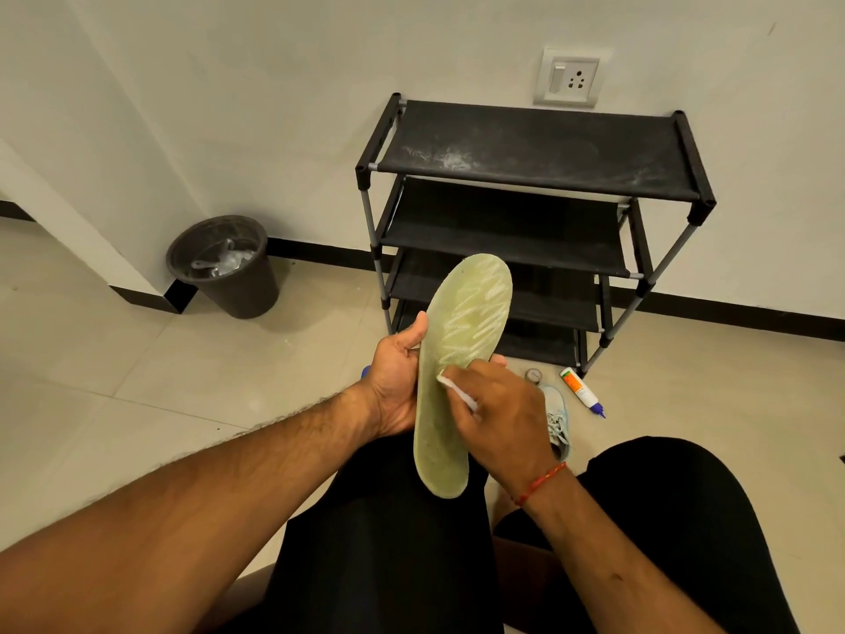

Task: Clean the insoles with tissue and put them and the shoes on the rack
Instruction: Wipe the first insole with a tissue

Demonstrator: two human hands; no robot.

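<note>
Black-clad legs [375,542] fill the bottom of the view, and both forearms are stretched forward above them. A pale green insole [462,340] is held upright over the left knee, toe end up and heel end down. It is gripped by the left hand [395,386], with the thumb laid along its left edge and the fingers wrapped behind it. A white tissue [450,386] is pinched in the curled fingers of the right hand [503,414] and pressed against the face of the insole near its middle. A red thread [542,482] is worn on the right wrist.

Behind the right hand, a pale blue laced shoe [558,418] is seen on the tiled floor [137,359], partly hidden. Near it a white bottle with an orange label and blue tip [583,391] is laid on its side, beside a small round object [532,375] that cannot be identified. A black four-tier rack [539,148] is set against the wall, its top shelf marked with whitish dust. A wall socket [569,80] is mounted above it. A dark bin [228,267] holding clear plastic is placed to the left, well apart from the rack.
</note>
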